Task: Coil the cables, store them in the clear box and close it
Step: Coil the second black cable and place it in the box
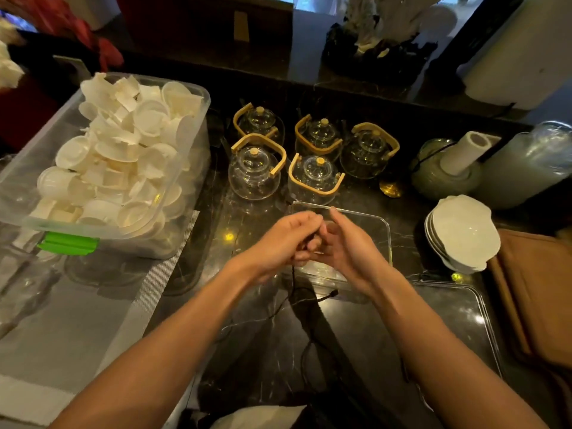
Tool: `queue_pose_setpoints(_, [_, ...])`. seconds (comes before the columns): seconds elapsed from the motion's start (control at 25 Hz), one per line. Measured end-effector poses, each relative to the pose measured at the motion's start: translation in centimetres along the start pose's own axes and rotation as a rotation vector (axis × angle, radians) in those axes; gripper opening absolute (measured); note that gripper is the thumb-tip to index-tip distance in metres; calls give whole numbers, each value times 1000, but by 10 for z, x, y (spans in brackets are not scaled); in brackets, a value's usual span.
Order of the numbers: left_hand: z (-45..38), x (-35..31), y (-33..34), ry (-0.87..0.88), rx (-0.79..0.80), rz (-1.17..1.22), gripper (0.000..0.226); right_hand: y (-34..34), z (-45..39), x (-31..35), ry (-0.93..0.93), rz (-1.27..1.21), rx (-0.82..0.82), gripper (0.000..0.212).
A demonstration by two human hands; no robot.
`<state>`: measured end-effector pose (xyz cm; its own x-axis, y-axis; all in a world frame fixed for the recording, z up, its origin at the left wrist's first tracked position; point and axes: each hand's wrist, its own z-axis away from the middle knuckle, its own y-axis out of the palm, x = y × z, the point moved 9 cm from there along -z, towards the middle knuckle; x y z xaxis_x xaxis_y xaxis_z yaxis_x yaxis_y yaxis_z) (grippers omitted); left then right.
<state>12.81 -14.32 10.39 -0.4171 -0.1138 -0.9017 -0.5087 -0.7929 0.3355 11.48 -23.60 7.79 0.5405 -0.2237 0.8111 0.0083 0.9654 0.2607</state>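
A thin black cable [293,284] hangs from my two hands and trails in loops over the dark counter toward me, one plug end lying at the box's near edge. My left hand [286,239] has its fingers curled round the cable. My right hand [346,246] meets it, fingers pinching the same cable; the grip point is hidden between the hands. Both hands hover over the open clear box [382,226], which stands in the middle of the counter. Its clear lid [464,308] lies flat to the right of my right forearm.
A big clear bin [185,168] of white cups sits at left with a green latch. Several glass teapots [253,173] with bamboo handles stand behind the box. Stacked white dishes [461,233], a brown cloth [538,292] and jars crowd the right side.
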Motion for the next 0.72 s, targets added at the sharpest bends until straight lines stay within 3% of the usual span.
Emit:
queue_pose_setpoints(0.28, [13, 45, 34, -169, 257, -219, 24, -2, -11, 44, -60, -230, -40, 32])
queue_pose_setpoints(0.44, [2, 39, 8, -183, 17, -34, 42, -15, -5, 45, -120, -77, -54, 26])
queue_pose_setpoints(0.52, [-9, 17, -3, -68, -112, 97, 30, -20, -1, 37, -121, -26, -63, 29])
queue_pose_setpoints(0.6, [-19, -6, -4, 35, -181, 30, 27, -26, 4, 28, -116, -27, -81, 31])
queue_pose_setpoints(0.72, [-25, -29, 7, 205, -174, -181, 42, -34, 12, 16, -91, -124, -109, 30])
